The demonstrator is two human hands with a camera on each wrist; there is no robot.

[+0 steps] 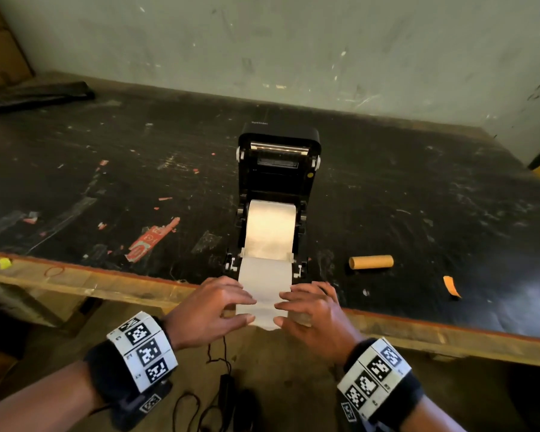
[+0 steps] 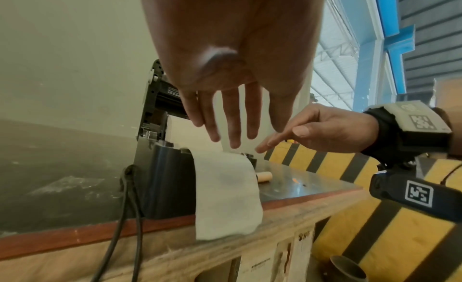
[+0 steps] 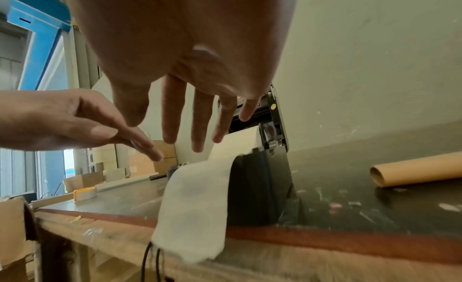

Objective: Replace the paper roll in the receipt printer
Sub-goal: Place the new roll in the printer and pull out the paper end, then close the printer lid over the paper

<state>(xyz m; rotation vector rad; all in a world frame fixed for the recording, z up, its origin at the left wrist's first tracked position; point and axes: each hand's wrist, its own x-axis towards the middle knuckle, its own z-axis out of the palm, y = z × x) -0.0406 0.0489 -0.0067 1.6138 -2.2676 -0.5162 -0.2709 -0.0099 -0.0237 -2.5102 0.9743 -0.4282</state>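
Note:
The black receipt printer [image 1: 278, 182] stands near the table's front edge with its lid up. A white paper roll [image 1: 270, 227] sits in its bay. From the roll a paper strip [image 1: 262, 294] runs forward and hangs over the wooden table edge [image 1: 106, 285]. My left hand [image 1: 231, 307] and right hand [image 1: 290, 308] hover over the strip's two sides, fingers straight and spread. In the wrist views the left hand [image 2: 225, 118] and right hand [image 3: 195, 118] stay just above the strip [image 2: 225, 197] [image 3: 195, 207] and hold nothing. An empty cardboard core [image 1: 371, 262] lies right of the printer.
A dark flat object [image 1: 38, 96] lies at the back left and an orange scrap [image 1: 451, 286] at the right. A roll of tape [image 3: 85, 193] sits on the table's left part. Black cables [image 1: 219, 385] hang under the edge. A yellow-and-black striped barrier [image 2: 375, 227] stands to the right.

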